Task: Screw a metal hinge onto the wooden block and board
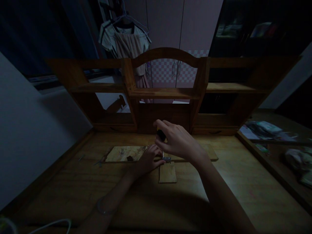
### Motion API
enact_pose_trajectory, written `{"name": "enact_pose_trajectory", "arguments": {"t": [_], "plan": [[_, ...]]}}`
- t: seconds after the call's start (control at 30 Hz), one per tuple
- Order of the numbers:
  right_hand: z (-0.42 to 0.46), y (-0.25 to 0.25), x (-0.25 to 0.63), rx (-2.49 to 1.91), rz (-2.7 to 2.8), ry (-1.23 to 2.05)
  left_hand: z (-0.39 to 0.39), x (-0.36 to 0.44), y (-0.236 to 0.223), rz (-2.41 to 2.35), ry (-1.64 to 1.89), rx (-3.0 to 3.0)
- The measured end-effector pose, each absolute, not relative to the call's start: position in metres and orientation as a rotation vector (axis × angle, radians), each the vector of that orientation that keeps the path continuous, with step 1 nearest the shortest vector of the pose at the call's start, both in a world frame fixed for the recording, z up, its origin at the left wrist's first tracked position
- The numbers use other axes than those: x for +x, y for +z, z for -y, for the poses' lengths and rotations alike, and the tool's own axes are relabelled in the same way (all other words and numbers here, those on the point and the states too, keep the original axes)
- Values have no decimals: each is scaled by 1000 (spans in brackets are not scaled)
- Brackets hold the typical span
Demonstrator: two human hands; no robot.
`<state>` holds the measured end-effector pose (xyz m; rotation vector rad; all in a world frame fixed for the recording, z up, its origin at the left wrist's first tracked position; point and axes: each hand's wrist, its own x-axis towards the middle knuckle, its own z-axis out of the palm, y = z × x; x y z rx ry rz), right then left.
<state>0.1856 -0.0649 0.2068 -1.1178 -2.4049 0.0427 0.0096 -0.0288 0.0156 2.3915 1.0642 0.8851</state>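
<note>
My right hand [176,139] is closed round the black and yellow handle of a screwdriver [161,134], which stands roughly upright. Its thin shaft runs down to a small metal hinge [167,159]. My left hand [151,157] rests on a long wooden board [126,152], its thumb and fingers closed about the left end of the hinge. The hinge lies where the long board meets a small square wooden piece [167,173]. The left half of the long board has a worn, peeling surface with a dark patch. The screwdriver's tip and any screw are too small to make out.
A wooden desk [122,198] bears the boards, with a shelf unit [165,94] along its back. Small thin bits [97,162] lie left of the long board. A white cable [56,222] curves at the lower left. Bags and papers [265,128] lie off to the right.
</note>
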Motion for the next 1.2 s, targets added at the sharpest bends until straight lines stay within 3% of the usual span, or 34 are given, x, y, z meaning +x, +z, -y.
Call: {"name": "enact_pose_trajectory", "arguments": {"t": [1.2], "plan": [[59, 204, 187, -1232, 2364, -115, 33, 10, 26, -1001, 903, 2463]]}}
